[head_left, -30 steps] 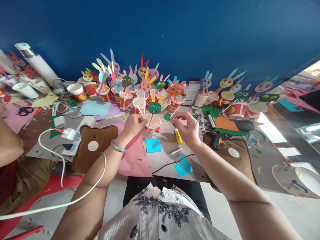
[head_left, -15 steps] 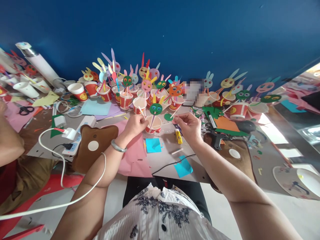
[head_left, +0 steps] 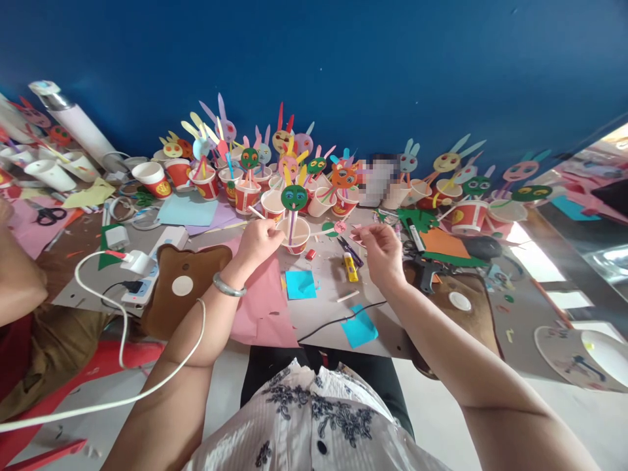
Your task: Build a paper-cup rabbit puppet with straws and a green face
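Note:
My left hand point(head_left: 262, 241) is closed on the left side of a paper cup point(head_left: 297, 247). A green paper face point(head_left: 294, 197) with yellow ears and blue eyes stands up from this cup on a purple strip. A white strip point(head_left: 322, 232) juts from the cup's right side, and a small pink disc point(head_left: 340, 227) shows at its end. To the right of that disc, my right hand point(head_left: 383, 252) is apart from the cup with thumb and fingers pinched; what they hold, if anything, is too small to name. Below lie a yellow glue stick point(head_left: 350, 267) and dark scissors point(head_left: 350, 251).
Several decorated cups point(head_left: 248, 196) line the blue wall. A glue gun point(head_left: 424, 275) lies right, a power strip point(head_left: 154, 265) left. Blue paper squares point(head_left: 300, 285) and pink paper point(head_left: 260, 304) cover the front. A white cable point(head_left: 196, 356) crosses my left forearm; another person's arm point(head_left: 19, 278) is at far left.
The cup with the green face has moved left and slightly away with my left hand. My right hand has drawn back to the right, leaving the pink disc at the strip's end.

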The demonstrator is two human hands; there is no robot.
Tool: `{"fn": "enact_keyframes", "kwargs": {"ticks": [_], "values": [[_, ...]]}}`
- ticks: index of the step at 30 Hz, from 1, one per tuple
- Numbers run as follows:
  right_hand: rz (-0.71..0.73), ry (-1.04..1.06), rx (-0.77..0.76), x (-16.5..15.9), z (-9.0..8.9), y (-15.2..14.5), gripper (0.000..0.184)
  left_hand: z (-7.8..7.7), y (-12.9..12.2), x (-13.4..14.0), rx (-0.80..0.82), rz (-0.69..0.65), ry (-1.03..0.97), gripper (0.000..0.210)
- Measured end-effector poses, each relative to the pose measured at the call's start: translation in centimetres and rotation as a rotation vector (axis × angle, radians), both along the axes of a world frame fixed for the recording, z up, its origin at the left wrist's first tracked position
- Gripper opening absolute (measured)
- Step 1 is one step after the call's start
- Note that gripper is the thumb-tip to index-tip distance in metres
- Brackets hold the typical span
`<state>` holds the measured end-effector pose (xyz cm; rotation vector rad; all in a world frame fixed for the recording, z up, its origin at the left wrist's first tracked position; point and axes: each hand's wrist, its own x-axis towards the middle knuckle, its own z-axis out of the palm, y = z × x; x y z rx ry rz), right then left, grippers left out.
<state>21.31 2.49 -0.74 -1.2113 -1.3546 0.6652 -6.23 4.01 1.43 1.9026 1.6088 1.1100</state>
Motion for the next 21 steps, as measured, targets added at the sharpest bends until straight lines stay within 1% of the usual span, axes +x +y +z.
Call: {"fn": "enact_keyframes", "kwargs": {"ticks": [2,5,7,8,11,14,16,18,21], "values": [[0.162,-0.238,0.0,-0.2,-0.5,-0.6,0.017,0.0,0.0,0.0,0.007,0.015,0.015,0.042],[0.489,-0.693,0.117,-1.3,-1.1,-1.5,0.015,-0.1,0.0,0.0,0.018,0.027,0.019,0.04],[0.618,-0.936,0.23,-2.1,-1.5,-1.6,0.017,-0.2,0.1,-0.1,0.017,0.022,0.01,0.039],[0.643,-1.028,0.271,-2.4,-1.7,-1.4,0.018,-0.2,0.0,-0.1,0.015,0.017,0.005,0.038],[0.636,-1.208,0.297,-2.3,-2.4,-0.6,0.019,-0.3,0.0,0.0,0.005,0.008,-0.003,0.038],[0.52,-1.291,0.255,-1.0,-2.7,0.2,0.016,-0.4,-0.2,0.4,-0.001,-0.027,-0.005,0.039],[0.426,-1.315,0.249,0.0,-2.6,0.2,0.014,-0.6,-0.3,0.9,-0.011,-0.06,-0.01,0.038],[0.388,-1.312,0.273,0.7,-2.2,-0.5,0.015,-0.9,-0.5,1.4,-0.033,-0.077,-0.018,0.039],[0.455,-1.246,0.297,0.8,-1.3,-2.7,0.017,-1.4,-0.8,2.2,-0.057,-0.108,-0.027,0.039]]}}
